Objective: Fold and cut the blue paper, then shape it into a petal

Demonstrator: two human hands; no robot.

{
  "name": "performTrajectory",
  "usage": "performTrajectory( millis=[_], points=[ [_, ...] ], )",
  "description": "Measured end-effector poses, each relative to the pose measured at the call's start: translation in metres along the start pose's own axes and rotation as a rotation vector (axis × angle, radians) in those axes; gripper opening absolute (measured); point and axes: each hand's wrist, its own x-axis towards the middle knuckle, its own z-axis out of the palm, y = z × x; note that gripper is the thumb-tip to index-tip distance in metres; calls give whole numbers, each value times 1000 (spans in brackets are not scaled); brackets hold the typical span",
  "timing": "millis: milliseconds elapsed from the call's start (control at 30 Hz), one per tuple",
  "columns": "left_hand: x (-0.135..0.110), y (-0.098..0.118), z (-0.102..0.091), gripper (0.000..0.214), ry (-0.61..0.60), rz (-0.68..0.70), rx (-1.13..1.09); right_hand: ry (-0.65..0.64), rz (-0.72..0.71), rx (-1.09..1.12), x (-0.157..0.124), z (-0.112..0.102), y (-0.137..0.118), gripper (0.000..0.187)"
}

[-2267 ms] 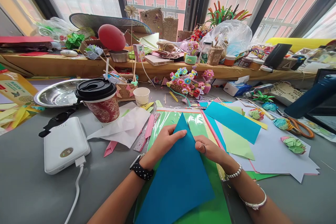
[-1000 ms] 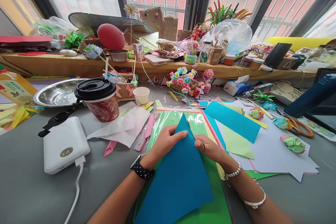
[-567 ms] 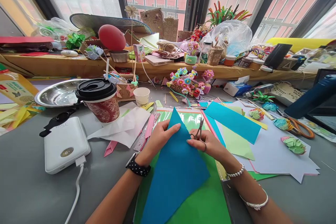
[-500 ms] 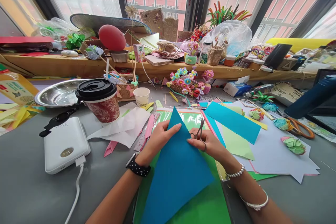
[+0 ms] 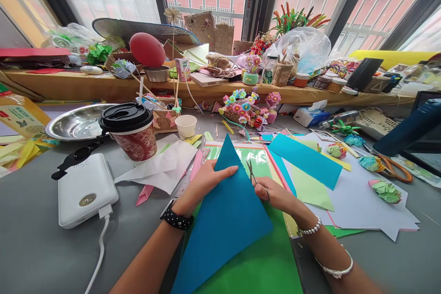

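A large blue triangle of paper (image 5: 229, 227) is raised over the green plastic-covered board (image 5: 279, 257), its point facing away from me. My left hand (image 5: 210, 183) grips the paper's left edge near the top, thumb on the front and fingers hidden behind. In my right hand (image 5: 272, 193) is a small pair of metal scissors (image 5: 252, 173), with fingers closed round the handles. Its blades are slightly apart and point up, just beside the paper's right edge. I cannot tell whether they touch the paper.
To the left stand a lidded coffee cup (image 5: 132, 135), a white power bank (image 5: 86, 193) with its cable, and a small paper cup (image 5: 186, 127). On the right lie a blue paper strip (image 5: 306, 161), white sheets (image 5: 365, 211), folded paper pieces and orange-handled scissors (image 5: 398, 167). Crochet flowers (image 5: 243, 105) sit behind.
The blue paper and my left hand have shifted slightly left. The scissors have turned from lying across my right hand to pointing up beside the paper's edge.
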Motion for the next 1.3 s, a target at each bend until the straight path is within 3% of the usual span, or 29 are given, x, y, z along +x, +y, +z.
performTrajectory(
  millis=[167, 633, 1300],
  points=[
    [-1, 1, -2, 41, -54, -25, -54, -84, 27, -71, -1, -1, -3, 61],
    [-1, -1, -4, 39, -71, -20, 5, -160, 29, -108, -2, -3, -2, 61],
    [-1, 0, -4, 38, -43, -5, 65, -116, 50, -117, -2, -2, -3, 61]
  ],
)
